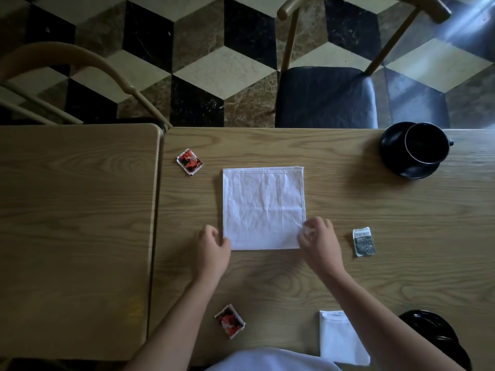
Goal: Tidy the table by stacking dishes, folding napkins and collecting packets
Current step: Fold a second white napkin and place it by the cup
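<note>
Fingers of the right hand (pixel 318 238) pinch the near right corner of the white napkin (pixel 263 207); the left hand (pixel 213 246) rests curled at its near left corner, its grip too hidden to tell. The napkin lies flat mid-table. Lifting one corner alone could skew the fold. Farther off, a red packet (pixel 189 161) and a black cup (pixel 426 143) wait.

Nothing really readable here. The grey-green packet (pixel 363 241) has a line of print along its top, way too blurry to make out. Both red packets (pixel 189 161) (pixel 229 321) show only graphics.
</note>
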### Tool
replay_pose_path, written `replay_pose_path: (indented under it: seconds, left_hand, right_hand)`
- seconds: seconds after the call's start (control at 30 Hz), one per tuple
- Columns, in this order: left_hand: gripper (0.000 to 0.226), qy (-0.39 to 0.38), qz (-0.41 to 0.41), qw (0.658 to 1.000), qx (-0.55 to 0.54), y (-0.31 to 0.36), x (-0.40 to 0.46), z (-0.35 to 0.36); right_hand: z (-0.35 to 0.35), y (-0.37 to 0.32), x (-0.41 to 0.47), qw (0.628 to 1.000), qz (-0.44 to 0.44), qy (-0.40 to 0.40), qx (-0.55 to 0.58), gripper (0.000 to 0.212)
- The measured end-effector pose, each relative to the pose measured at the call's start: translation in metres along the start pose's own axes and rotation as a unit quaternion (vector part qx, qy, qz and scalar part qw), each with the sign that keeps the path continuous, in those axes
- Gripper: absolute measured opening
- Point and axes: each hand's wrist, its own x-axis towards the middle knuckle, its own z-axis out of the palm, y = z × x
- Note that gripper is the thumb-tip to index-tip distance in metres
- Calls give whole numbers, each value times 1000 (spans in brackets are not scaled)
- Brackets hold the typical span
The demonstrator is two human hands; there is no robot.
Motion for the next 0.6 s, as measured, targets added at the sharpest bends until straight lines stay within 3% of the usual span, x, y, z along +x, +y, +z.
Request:
replay_pose_path:
  seconds: [0.07,0.13,0.27,0.37,0.6]
  left_hand:
    - [15,1,-83,991,-100,-1,0,-6]
    - [16,-36,-128,976,-170,3,2,-5]
    - [35,-105,-112,975,-162,8,1,-7]
    - [26,-145,-118,960,-209,9,-4,-13]
    - [22,-142,-105,953,-245,-32,-55,-30]
  right_hand:
    - [-3,1,-4,998,66,17,14,17]
    - [-3,-1,-6,993,113,-23,15,19]
    - [-4,-8,-10,994,99,-42,-3,41]
    - [-11,-13,-16,993,109,-39,37,37]
    - [-14,9,-71,966,142,-86,196,20]
